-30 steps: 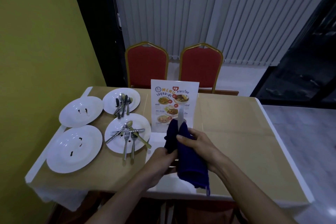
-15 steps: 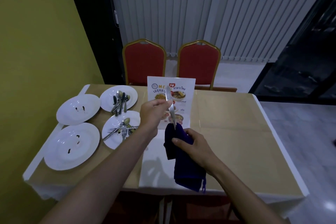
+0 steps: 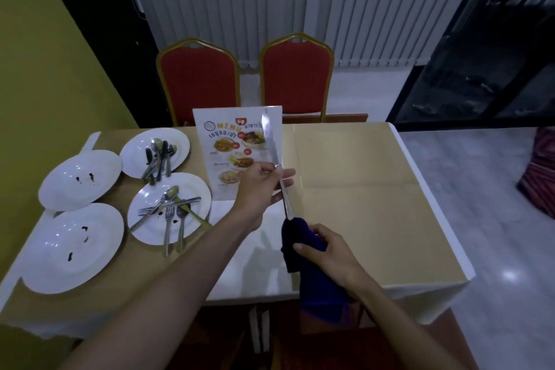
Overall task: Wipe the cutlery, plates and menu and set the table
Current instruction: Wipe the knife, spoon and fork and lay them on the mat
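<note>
My left hand (image 3: 260, 188) pinches a table knife (image 3: 271, 144) near its middle, blade pointing up in front of the standing menu card (image 3: 223, 141). My right hand (image 3: 327, 252) grips a dark blue cloth (image 3: 318, 291), which wraps the knife's handle end. Several white plates lie at the table's left: two bare stained ones (image 3: 79, 179) (image 3: 70, 248), one far plate (image 3: 180, 144) with dark cutlery (image 3: 157, 159), and a near plate (image 3: 195, 192) holding forks and spoons (image 3: 172, 213).
The table (image 3: 354, 195) has tan mats on a white cloth. Two red chairs (image 3: 198, 78) (image 3: 295, 75) stand at the far side. A yellow wall runs along the left. Grey floor and a striped bag (image 3: 540, 171) are on the right.
My left hand left the cloth, took hold of the knife and rose with it. More of the knife now shows above the cloth. My right hand stays gripping the cloth.
</note>
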Available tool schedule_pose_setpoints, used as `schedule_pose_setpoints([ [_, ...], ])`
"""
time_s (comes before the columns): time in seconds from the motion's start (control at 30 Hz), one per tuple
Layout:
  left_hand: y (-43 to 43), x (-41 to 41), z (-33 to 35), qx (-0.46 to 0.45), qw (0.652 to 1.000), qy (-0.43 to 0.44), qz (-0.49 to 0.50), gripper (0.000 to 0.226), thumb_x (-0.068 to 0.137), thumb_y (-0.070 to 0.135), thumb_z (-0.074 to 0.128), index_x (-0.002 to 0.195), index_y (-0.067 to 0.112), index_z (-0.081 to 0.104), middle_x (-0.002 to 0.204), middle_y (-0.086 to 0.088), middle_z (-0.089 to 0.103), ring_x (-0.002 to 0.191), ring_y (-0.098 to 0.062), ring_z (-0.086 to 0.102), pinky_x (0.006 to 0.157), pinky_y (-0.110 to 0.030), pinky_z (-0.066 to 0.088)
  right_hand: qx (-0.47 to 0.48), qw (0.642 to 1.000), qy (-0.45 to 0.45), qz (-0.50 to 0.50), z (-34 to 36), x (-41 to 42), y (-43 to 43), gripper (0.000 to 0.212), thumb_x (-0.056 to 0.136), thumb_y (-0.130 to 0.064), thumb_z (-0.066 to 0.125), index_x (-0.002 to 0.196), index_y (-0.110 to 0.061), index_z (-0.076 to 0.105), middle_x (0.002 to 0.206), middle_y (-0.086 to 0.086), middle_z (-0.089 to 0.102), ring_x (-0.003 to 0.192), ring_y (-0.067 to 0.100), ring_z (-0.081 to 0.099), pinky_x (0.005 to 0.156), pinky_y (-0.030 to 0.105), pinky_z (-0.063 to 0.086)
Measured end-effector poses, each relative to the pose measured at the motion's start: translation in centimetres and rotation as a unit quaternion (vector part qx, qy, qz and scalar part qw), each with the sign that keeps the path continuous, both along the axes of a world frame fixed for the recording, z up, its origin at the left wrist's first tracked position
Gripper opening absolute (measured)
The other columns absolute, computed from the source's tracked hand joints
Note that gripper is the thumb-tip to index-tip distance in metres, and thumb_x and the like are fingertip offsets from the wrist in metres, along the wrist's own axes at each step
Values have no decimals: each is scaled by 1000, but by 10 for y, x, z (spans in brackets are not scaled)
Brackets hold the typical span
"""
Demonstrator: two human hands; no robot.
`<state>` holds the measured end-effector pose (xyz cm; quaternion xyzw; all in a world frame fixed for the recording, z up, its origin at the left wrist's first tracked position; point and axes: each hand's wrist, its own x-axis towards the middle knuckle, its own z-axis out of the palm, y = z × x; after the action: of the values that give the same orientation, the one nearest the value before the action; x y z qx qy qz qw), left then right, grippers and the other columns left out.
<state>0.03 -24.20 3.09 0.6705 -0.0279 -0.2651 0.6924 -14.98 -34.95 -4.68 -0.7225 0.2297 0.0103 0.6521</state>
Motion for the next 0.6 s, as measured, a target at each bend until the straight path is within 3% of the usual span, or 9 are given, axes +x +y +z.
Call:
schedule_pose_setpoints([
  [0.07,-14,-1,-14,39,999,5,-30,17,92,14,66,99,3,55,91,-6,76,80,-14,71,66,-27,58,-18,997,17,-69,-14,-7,-19,27,82,-35,78,104,-29,65,96,-2,73,83,14,70,70,31,56],
  [0.2,-41,-28,-73,123,988,73,-53,22,83,12,76,91,7,57,99,-17,73,83,-22,70,68,-33,60,-51,985,37,-163,-30,-11,-60,25,84,-37,74,104,-30,61,98,-5,69,83,14,67,68,30,53],
  [0.3,-60,-44,-124,193,975,87,-66,21,79,11,80,90,6,64,96,-16,70,89,-28,70,75,-42,62,-67,980,52,-182,-49,-15,-85,30,84,-37,75,108,-28,60,100,-7,67,84,12,65,66,27,51],
  [0.4,-75,-50,-162,244,963,82,-81,22,76,16,83,86,9,66,92,-9,71,75,-18,67,65,-29,61,-71,977,68,-190,-66,-18,-103,33,84,-37,75,111,-28,59,102,-7,66,87,14,65,69,30,53],
  [0.43,-82,-52,-175,260,959,80,-84,21,76,17,83,86,10,66,95,-10,73,78,-20,69,69,-30,61,-75,976,77,-188,-74,-19,-109,34,84,-38,75,112,-27,59,103,-7,66,88,14,64,70,31,53],
  [0.5,-90,-52,-189,274,956,77,-76,21,76,17,83,83,9,64,98,-14,73,89,-28,71,81,-39,59,-78,976,80,-185,-84,-19,-117,36,85,-37,74,115,-24,60,105,-7,66,91,14,64,76,35,55],
  [0.6,-99,-53,-203,296,951,47,-73,26,77,16,82,83,9,58,92,-16,71,84,-32,69,77,-43,59,-75,976,81,-186,-94,-17,-125,39,85,-38,74,118,-23,60,107,-7,66,94,15,64,80,36,55],
])
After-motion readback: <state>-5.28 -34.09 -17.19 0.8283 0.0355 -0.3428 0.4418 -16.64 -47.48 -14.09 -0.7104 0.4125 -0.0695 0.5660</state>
